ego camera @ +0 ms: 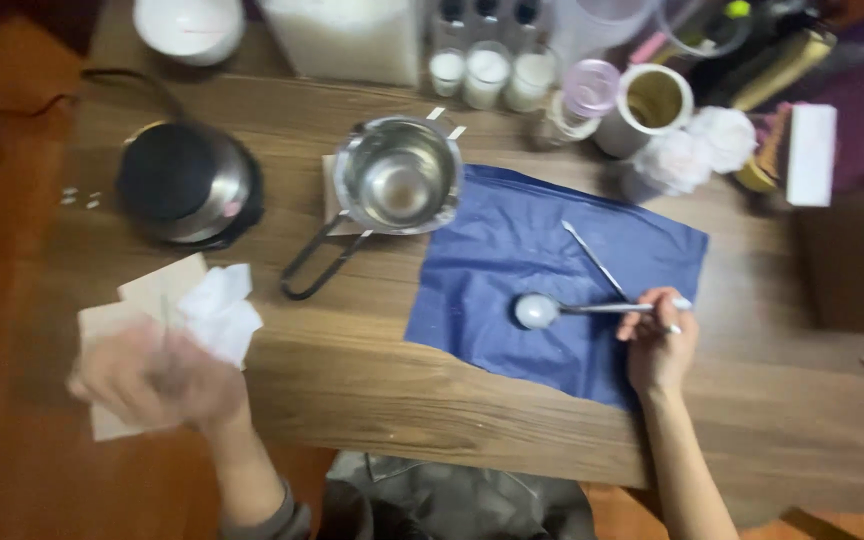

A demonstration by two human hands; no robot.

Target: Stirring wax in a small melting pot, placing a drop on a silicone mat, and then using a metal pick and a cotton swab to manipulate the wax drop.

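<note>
My right hand (658, 350): fingers closed around the handle of a metal spoon (592, 308), bowl resting on the blue cloth (512, 270) on the table (402, 400). Thin metal stick (597, 262) lies just above the spoon. Left hand (152, 378) is motion-blurred at the table's left edge, by a white tissue (217, 312) and cards; grip can't tell. Steel pouring pot (397, 180) sits at the cloth's top-left corner.

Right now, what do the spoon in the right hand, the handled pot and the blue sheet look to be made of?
Spoon: polished metal, likely steel, judging by its bright silvery gleam. Handled pot: shiny metal too, with mirror-like reflections inside and a dark wire-loop handle. Blue sheet: thin, matt and creased, so probably tissue paper or light cloth; the blur leaves it open.
</note>
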